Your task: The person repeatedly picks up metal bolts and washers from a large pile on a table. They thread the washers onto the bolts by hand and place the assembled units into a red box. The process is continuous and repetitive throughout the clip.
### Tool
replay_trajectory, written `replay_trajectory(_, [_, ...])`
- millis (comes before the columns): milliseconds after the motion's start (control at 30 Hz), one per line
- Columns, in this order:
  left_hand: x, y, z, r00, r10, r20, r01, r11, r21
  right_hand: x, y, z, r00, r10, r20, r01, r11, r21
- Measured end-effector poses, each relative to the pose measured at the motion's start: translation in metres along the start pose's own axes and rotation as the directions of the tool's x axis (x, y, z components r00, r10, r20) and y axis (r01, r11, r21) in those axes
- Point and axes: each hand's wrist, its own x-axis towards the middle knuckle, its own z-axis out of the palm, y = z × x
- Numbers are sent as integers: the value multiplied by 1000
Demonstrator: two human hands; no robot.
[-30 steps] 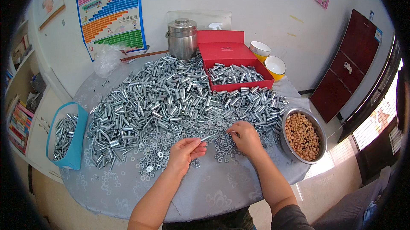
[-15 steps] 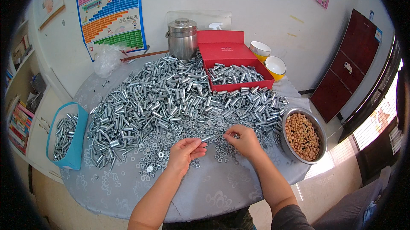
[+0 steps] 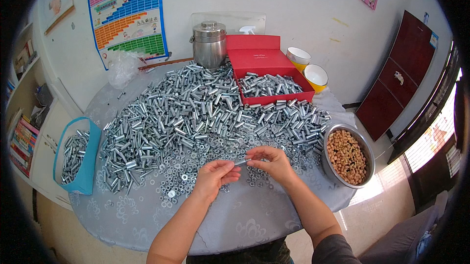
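Over the front of the pile, my left hand point(image 3: 213, 180) pinches one end of a slim silvery metal bolt point(image 3: 241, 162) between thumb and fingers. The thumb and fingertips of my right hand point(image 3: 272, 164) close on the bolt's other end. Whether a small part sits under those right fingertips is hidden. Nuts and washers point(image 3: 185, 170) lie loose on the cloth below and around both hands. Behind them spreads a big heap of shiny metal sleeves and bolts point(image 3: 181, 112).
A red box point(image 3: 281, 100) with more metal parts stands at the back. On the right is a steel bowl point(image 3: 370, 167) of small tan pieces; on the left, a blue basket point(image 3: 88, 166) of metal parts. A steel canister point(image 3: 209, 48) and yellow bowls point(image 3: 320, 88) stand behind.
My right hand has moved left and come to the bolt, its fingertips now on the end that was free. My left hand still holds the bolt, nearly in place.
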Motion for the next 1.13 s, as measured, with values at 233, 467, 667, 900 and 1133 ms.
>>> replay_trajectory(233, [1, 1, -4, 999, 33, -18, -34, 999, -11, 0, 4, -12, 989, -6, 148, 66, 912, -404])
replay_trajectory(467, [2, 1, -3, 1000, 26, -11, -27, 999, -28, -1, 7, -20, 928, -62, 368, 285, 753, -593])
replay_trajectory(667, [1, 1, -4, 999, 18, -37, -19, 999, -30, -1, -6, -10, 993, 118, 11, -101, 890, -445])
replay_trajectory(900, [2, 0, -4, 1000, 17, -15, -17, 1000, -25, 1, 5, -6, 1000, -16, -18, 19, 976, 219])
replay_trajectory(1133, [1, 1, -4, 1000, -16, 13, 16, 1000, -12, 0, 1, -3, 1000, 24, 1, -23, 987, 156])
